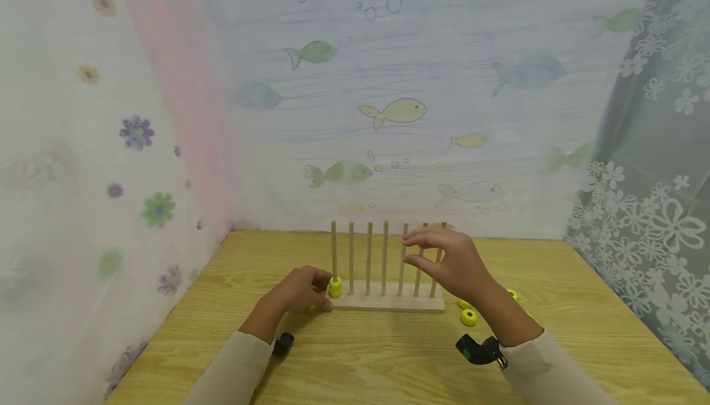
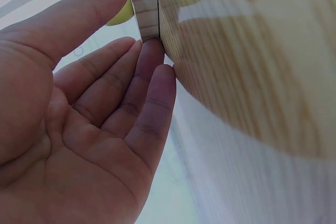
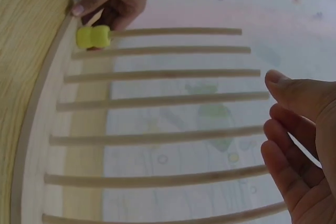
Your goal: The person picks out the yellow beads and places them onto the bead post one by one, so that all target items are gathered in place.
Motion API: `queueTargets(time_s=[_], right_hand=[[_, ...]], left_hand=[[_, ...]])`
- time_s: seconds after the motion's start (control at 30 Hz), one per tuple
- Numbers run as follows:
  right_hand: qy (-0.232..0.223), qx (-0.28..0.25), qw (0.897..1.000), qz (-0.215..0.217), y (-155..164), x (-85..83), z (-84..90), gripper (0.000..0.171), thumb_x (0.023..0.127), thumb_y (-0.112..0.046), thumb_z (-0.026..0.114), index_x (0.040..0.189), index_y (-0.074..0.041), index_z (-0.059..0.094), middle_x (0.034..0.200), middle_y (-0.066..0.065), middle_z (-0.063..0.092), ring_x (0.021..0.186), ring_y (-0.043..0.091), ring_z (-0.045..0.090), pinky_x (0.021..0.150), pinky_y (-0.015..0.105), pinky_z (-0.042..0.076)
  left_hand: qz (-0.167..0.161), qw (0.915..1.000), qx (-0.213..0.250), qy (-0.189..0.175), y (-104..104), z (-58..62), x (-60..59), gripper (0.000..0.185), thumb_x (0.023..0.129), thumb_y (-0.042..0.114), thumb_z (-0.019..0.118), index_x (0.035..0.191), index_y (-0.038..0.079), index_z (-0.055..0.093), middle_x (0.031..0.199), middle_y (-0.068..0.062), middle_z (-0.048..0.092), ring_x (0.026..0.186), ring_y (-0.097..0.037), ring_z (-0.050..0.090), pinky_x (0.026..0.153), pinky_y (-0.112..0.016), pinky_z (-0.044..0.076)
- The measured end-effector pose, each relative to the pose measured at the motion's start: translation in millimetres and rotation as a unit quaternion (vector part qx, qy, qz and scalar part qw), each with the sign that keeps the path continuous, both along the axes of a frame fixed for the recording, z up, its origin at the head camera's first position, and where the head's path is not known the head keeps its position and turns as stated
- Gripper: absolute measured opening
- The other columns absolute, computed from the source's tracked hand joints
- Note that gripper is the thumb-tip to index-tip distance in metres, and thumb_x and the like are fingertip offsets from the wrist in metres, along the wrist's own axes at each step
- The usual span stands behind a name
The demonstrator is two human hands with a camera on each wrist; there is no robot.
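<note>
A wooden board (image 1: 383,304) carries a row of several upright wooden pegs (image 1: 368,260). Two yellow beads (image 3: 93,36) are stacked at the foot of the leftmost peg. My left hand (image 1: 297,291) grips the board's left end, thumb at the front and fingers behind; the left wrist view shows the board's end (image 2: 145,11) between them. Over the right-hand pegs, my right hand (image 1: 457,262) is raised, thumb and fingers apart with nothing between them. In the right wrist view its fingertips (image 3: 271,150) are near the peg tops.
Loose yellow beads, one of them a ring (image 1: 468,317), lie on the wood-grain table (image 1: 355,355) right of the board, partly hidden by my right forearm. Behind the table hangs a fish-patterned curtain (image 1: 333,109). Black wrist cameras (image 1: 478,351) sit under both wrists.
</note>
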State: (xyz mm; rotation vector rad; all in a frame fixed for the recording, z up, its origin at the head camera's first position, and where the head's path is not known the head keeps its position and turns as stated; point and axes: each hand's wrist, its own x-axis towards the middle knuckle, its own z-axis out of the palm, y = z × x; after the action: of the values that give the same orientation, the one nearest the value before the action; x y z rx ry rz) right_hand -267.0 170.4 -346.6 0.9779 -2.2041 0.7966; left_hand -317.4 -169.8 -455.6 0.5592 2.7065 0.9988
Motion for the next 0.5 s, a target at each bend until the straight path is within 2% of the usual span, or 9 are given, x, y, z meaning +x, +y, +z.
queueTargets(time_s=[0.13, 0.3, 0.5], right_hand=[[0.002, 0.005, 1.000, -0.003, 11, 0.8, -6.5, 0.028, 0.080, -0.029, 0.078, 0.107, -0.033, 0.069, 0.110, -0.013, 0.067, 0.093, 0.003, 0.064, 0.073, 0.023, 0.054], [0.016, 0.002, 1.000, -0.009, 25, 0.3, -12.8, 0.030, 0.079, -0.025, 0.079, 0.106, -0.035, 0.069, 0.106, -0.014, 0.068, 0.087, -0.001, 0.061, 0.071, 0.019, 0.051], [0.013, 0.002, 1.000, -0.021, 44, 4.1, -18.4, 0.031, 0.078, -0.018, 0.080, 0.105, -0.030, 0.071, 0.106, -0.010, 0.069, 0.092, 0.007, 0.066, 0.075, 0.023, 0.054]], left_hand=[[0.001, 1.0000, 0.002, -0.002, 0, 1.1, 0.9, 0.071, 0.074, 0.037, 0.081, 0.137, 0.017, 0.054, 0.126, -0.002, 0.061, 0.115, -0.024, 0.058, 0.094, -0.047, 0.047], [0.001, 1.0000, -0.001, -0.002, -1, 1.4, 1.3, 0.072, 0.074, 0.037, 0.081, 0.137, 0.016, 0.053, 0.126, -0.002, 0.061, 0.116, -0.024, 0.057, 0.095, -0.047, 0.047], [0.000, 1.0000, -0.004, 0.001, 0, 1.3, 1.1, 0.073, 0.074, 0.037, 0.081, 0.137, 0.016, 0.053, 0.127, -0.003, 0.060, 0.116, -0.024, 0.057, 0.095, -0.047, 0.047]])
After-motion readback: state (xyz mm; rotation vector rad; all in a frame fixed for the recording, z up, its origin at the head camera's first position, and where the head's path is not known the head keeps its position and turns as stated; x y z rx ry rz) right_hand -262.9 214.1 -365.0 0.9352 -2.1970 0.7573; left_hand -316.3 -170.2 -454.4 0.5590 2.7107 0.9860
